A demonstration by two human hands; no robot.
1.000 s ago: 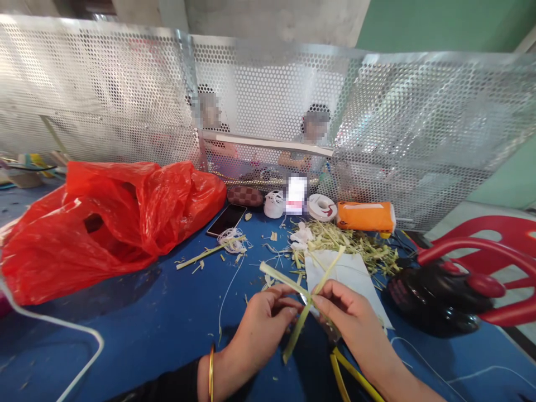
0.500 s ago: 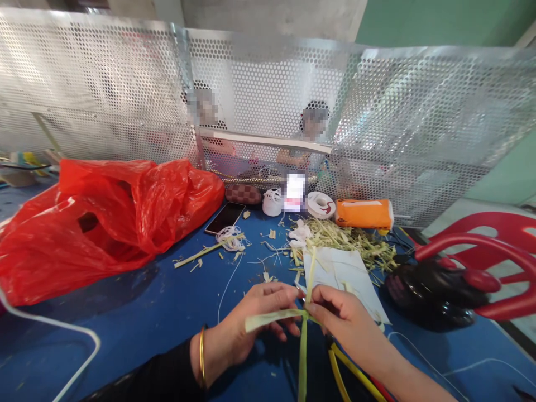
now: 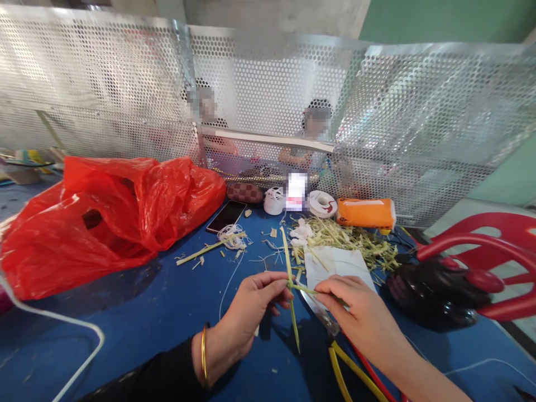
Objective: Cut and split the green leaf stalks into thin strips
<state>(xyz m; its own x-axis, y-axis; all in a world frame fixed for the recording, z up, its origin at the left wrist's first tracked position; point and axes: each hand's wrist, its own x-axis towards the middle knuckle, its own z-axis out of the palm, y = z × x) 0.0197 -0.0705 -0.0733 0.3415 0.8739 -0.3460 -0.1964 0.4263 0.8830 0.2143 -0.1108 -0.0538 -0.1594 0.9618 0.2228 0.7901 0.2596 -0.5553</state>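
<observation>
Pale green leaf strips [image 3: 295,326] cross at a small knot in front of me, one end pointing up and another down. My left hand [image 3: 253,301], with a gold bangle at the wrist, pinches them at the crossing between thumb and forefinger. A strip runs sideways from the knot to my right hand [image 3: 355,304], whose thumb and fingers are closed on its end. Below the right hand lie shears with yellow-and-red handles [image 3: 355,373], partly hidden by that hand and forearm. A white sheet of paper [image 3: 335,265] sits just beyond the right fingers.
Leaf scraps [image 3: 360,240] are heaped behind the paper. A red plastic bag [image 3: 113,212] covers the left side. A dark phone [image 3: 226,216], white string tangle [image 3: 232,237], orange packet [image 3: 365,213] and black pot-like object [image 3: 431,290] lie around. Perforated metal panel [image 3: 268,72] stands behind.
The knot has moved left and slightly up. My right hand has shifted from the crossing to the end of a sideways strip. The shears' blade now shows more.
</observation>
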